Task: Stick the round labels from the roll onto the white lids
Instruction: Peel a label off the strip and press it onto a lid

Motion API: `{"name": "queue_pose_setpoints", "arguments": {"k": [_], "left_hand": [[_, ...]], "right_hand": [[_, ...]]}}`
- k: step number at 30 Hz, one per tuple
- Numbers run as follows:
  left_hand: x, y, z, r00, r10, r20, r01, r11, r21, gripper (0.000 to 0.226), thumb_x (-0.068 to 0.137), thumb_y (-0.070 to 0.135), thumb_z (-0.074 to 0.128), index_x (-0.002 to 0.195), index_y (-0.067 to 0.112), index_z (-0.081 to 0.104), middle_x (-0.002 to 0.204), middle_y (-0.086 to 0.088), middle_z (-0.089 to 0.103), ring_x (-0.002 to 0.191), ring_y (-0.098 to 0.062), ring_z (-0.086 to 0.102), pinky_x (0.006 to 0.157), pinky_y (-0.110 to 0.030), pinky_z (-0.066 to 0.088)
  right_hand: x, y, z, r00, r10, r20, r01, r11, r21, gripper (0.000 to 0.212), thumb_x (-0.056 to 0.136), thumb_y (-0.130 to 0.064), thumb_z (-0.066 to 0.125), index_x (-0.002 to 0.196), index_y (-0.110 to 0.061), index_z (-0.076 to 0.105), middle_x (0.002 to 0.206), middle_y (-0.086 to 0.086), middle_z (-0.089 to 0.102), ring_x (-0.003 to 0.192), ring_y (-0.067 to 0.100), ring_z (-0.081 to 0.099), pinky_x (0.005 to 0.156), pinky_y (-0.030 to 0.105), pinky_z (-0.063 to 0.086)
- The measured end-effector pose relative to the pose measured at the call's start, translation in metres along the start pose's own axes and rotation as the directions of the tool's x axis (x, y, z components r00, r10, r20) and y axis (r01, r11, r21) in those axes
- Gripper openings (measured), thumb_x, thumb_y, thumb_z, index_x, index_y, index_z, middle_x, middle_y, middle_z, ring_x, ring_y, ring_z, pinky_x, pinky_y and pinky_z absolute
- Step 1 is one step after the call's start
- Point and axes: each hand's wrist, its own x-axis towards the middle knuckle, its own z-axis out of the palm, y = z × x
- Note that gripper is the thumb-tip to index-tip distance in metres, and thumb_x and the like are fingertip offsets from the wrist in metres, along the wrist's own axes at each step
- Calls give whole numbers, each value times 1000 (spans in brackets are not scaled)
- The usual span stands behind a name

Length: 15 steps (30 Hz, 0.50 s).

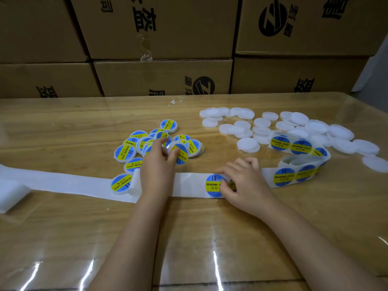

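Label (pixel 213 185) half under right hand (pixel 244 181)

Behind table (pixel 63 227): boxes (pixel 163 34), stacked. On table, left of centre: labelled lids (pixel 134 145), heaped. At right rear: plain lids (pixel 247 131), spread out, some overlapping. Among these, on right: roll (pixel 302 156), partly unwound. From roll leftward across table, before both groups – strip (pixel 63 183), ending in folds at far left. On strip, left part: single lid (pixel 121 183). On strip, right of centre: label (pixel 214 185), pinched at right edge by right hand (pixel 245 181). Across strip, at heap's near edge: left hand (pixel 157 164), gripping held lid (pixel 180 152).
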Motion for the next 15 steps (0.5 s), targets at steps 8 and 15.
{"name": "queue_pose_setpoints", "arguments": {"k": [8, 15], "left_hand": [[0, 16, -24, 999, -17, -29, 22, 981, 194, 42, 93, 14, 55, 134, 13, 46, 137, -9, 39, 109, -28, 54, 80, -33, 40], [-18, 3, -95, 919, -340, 200, 0, 507, 862, 34, 96, 44, 37, 104, 18, 57, 117, -4, 58, 108, -26, 56, 89, -36, 38]], "right_hand": [[-2, 9, -8, 998, -15, -65, 13, 999, -30, 14, 70, -13, 44, 66, -12, 57, 60, -16, 41, 67, 17, 47, 83, 31, 24], [-2, 23, -13, 998, 31, -61, -32, 999, -18, 16, 68, -13, 38, 56, -15, 48, 56, -11, 34, 65, 13, 35, 79, 33, 25]]}}
